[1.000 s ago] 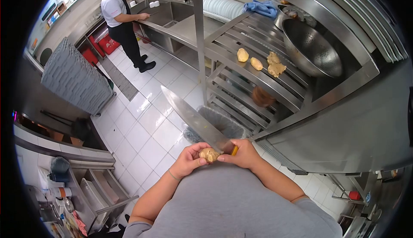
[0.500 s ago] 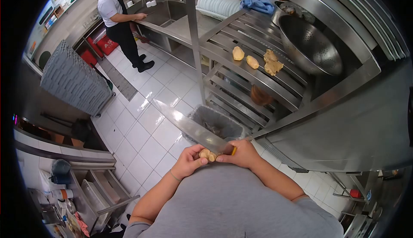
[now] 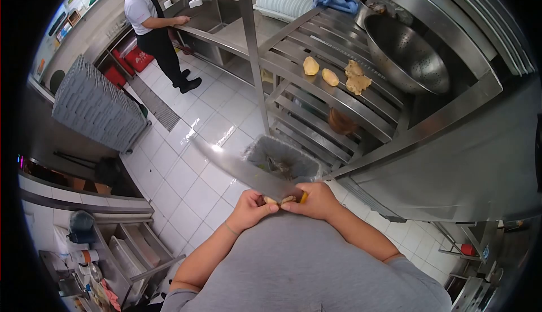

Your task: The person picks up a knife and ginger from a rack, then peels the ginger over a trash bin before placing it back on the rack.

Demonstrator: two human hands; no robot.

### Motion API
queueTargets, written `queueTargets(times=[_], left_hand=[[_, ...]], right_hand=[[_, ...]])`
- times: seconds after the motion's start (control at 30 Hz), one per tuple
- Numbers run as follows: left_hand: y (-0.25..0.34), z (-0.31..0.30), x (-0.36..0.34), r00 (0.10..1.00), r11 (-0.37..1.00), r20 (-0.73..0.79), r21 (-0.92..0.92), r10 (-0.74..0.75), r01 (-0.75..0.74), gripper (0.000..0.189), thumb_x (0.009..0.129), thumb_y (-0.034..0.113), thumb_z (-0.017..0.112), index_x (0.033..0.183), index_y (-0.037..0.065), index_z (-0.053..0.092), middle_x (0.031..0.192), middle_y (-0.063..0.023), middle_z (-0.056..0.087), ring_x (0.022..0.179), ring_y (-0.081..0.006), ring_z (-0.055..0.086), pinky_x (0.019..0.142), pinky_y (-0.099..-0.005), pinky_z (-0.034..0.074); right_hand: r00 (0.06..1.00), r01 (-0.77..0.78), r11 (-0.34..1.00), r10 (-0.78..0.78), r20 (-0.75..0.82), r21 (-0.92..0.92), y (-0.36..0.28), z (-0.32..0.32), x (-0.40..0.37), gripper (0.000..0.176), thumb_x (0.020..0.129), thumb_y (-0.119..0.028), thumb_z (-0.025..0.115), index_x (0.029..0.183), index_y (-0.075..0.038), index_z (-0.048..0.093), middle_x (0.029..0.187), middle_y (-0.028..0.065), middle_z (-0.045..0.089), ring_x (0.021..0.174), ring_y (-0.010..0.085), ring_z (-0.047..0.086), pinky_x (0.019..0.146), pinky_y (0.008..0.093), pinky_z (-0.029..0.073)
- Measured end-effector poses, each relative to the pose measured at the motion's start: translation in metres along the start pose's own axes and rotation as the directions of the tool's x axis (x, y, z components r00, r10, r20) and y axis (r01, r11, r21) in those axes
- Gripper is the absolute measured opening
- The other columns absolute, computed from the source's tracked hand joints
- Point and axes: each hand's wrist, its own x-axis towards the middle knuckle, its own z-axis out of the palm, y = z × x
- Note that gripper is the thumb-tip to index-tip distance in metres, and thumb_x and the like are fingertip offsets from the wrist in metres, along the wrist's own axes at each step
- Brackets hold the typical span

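Close to my body, my left hand [image 3: 252,211] is closed around a small piece of ginger [image 3: 271,201], much of which the fingers and blade hide. My right hand [image 3: 318,200] grips a large knife [image 3: 248,171] by its yellow handle, the thumb against the ginger. The broad blade points up and to the left, its base over the ginger. Below the blade stands a bin [image 3: 257,147] lined with clear plastic, with scraps inside. Two pale peeled pieces [image 3: 311,66] and a knobbly unpeeled ginger root [image 3: 355,78] lie on the slatted metal shelf [image 3: 316,95].
A large steel colander [image 3: 406,58] leans at the shelf's right, near a blue cloth [image 3: 337,1]. White plates [image 3: 285,3] stand in a rack behind. Another person [image 3: 151,24] works by the sink [image 3: 212,16]. Grey stacked crates [image 3: 96,106] stand left on the tiled floor.
The knife blade has tilted and shifted slightly down and left, and now covers more of the ginger. Both hands stay nearly in place. The view has shifted slightly.
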Motion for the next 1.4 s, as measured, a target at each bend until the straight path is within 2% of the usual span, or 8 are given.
queueTargets(times=[0.07,0.23,0.57,0.7,1.1,1.27,1.33,1.4], left_hand=[[0.007,0.010,0.002,0.992,0.994,-0.118,0.100,0.049,-0.038,0.055,0.094,0.006,0.079,0.144,-0.002,0.055,0.123,-0.0073,0.071,0.108,-0.0118,0.067,0.095,-0.0274,0.054],[-0.003,0.005,0.001,0.971,0.986,-0.175,0.073,0.163,-0.153,0.056,0.091,0.003,0.080,0.142,-0.003,0.055,0.128,-0.0086,0.068,0.114,-0.0144,0.066,0.098,-0.0283,0.054],[0.001,0.013,0.000,0.942,0.963,-0.243,0.196,0.230,-0.185,0.061,0.092,-0.001,0.078,0.146,-0.007,0.051,0.130,-0.0118,0.068,0.114,-0.0156,0.067,0.097,-0.0294,0.055],[0.005,0.013,-0.002,0.928,0.921,-0.230,0.331,0.291,-0.207,0.056,0.091,0.001,0.080,0.142,-0.007,0.056,0.123,-0.0092,0.071,0.108,-0.0134,0.068,0.094,-0.0287,0.056],[0.014,0.013,-0.003,0.986,0.858,-0.139,0.514,0.092,-0.007,0.045,0.093,0.010,0.081,0.134,-0.002,0.064,0.110,-0.0024,0.074,0.098,-0.0075,0.066,0.089,-0.0257,0.055],[0.012,0.020,0.001,0.969,0.864,-0.126,0.487,0.211,-0.125,0.034,0.094,0.012,0.080,0.123,-0.001,0.069,0.108,-0.0010,0.073,0.094,-0.0076,0.067,0.086,-0.0261,0.055],[0.011,0.023,0.001,0.960,0.865,-0.167,0.487,0.225,-0.118,0.032,0.093,0.012,0.081,0.120,-0.001,0.070,0.107,-0.0014,0.073,0.093,-0.0078,0.067,0.086,-0.0261,0.055],[0.013,0.024,0.000,0.949,0.866,-0.206,0.488,0.237,-0.110,0.030,0.093,0.012,0.082,0.117,-0.001,0.070,0.106,-0.0017,0.072,0.092,-0.0080,0.067,0.085,-0.0262,0.056]], right_hand=[[0.999,0.042,0.998,-0.042,-0.004,-0.047,0.000,0.005,0.001,0.057,0.072,-0.056,0.090,0.088,-0.003,0.075,0.084,0.0167,0.076,0.079,0.0339,0.075,0.071,0.0404,0.057],[0.962,0.040,0.999,-0.039,-0.271,-0.003,0.008,0.013,0.002,0.062,0.072,-0.062,0.087,0.081,-0.004,0.069,0.074,0.0149,0.072,0.072,0.0342,0.073,0.066,0.0428,0.056],[0.947,-0.084,0.968,0.003,-0.322,-0.236,-0.015,0.006,-0.002,0.063,0.072,-0.064,0.087,0.077,-0.005,0.067,0.072,0.0108,0.072,0.068,0.0320,0.072,0.065,0.0421,0.056],[0.958,-0.041,0.973,-0.026,-0.285,-0.228,-0.012,0.007,0.000,0.062,0.073,-0.063,0.087,0.074,-0.005,0.066,0.072,0.0107,0.073,0.068,0.0319,0.073,0.064,0.0426,0.057],[0.980,0.050,0.972,-0.092,-0.177,-0.228,-0.008,0.008,0.001,0.056,0.077,-0.060,0.084,0.081,-0.005,0.072,0.073,0.0156,0.073,0.071,0.0354,0.074,0.065,0.0452,0.057],[0.981,0.019,0.982,-0.055,-0.188,-0.189,0.003,0.015,0.003,0.057,0.078,-0.060,0.083,0.080,-0.004,0.071,0.072,0.0164,0.071,0.070,0.0363,0.072,0.065,0.0450,0.056],[0.965,-0.025,0.999,0.032,-0.261,0.030,0.009,0.018,0.004,0.061,0.079,-0.063,0.083,0.078,-0.003,0.069,0.070,0.0159,0.070,0.068,0.0363,0.071,0.064,0.0447,0.055],[0.970,-0.025,0.998,0.010,-0.244,-0.060,0.005,0.014,0.001,0.063,0.079,-0.065,0.082,0.078,-0.003,0.068,0.069,0.0156,0.070,0.067,0.0361,0.071,0.063,0.0446,0.054]])
